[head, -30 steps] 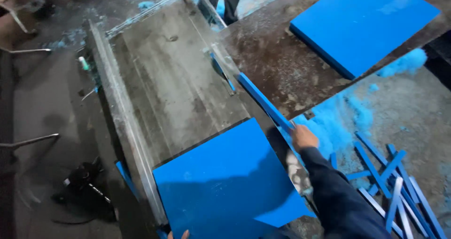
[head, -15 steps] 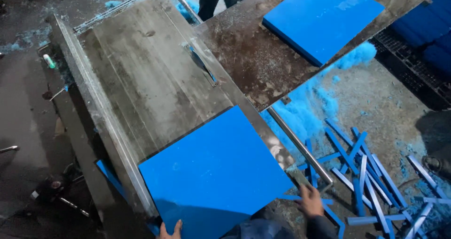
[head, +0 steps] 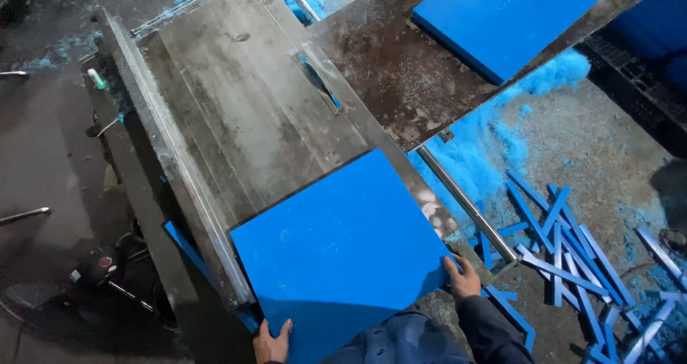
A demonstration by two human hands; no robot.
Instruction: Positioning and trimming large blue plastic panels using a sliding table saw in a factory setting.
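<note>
While flat on the saw table (head: 236, 113), blue panel (head: 336, 253), left hand (head: 272, 341), right hand (head: 461, 278) gripping

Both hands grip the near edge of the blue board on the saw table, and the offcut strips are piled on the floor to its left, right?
Not quite: the head view shows the offcut strips on the floor to the right of the saw table. The left hand and right hand do grip the blue board.

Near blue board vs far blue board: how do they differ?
The near board lies on the grey saw table; the far board lies on the rusty brown side table. Left hand and right hand grip the near board's edge; nobody touches the far board. Both are flat, blue and rectangular.
</note>
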